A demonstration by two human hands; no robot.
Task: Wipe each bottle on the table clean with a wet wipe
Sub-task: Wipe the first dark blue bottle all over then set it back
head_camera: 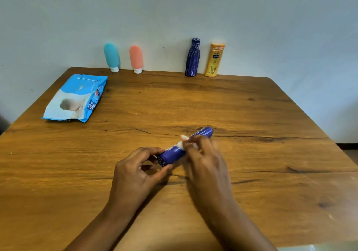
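I saw the left hand (135,171) pinching the base of a slim purple plastic bottle (202,132) over the brown wooden table (251,115), the blurred right hand (205,159) gripping a white wet wipe (179,144) against it

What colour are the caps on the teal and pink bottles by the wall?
White: the teal bottle's cap and the pink bottle's cap. Head view.
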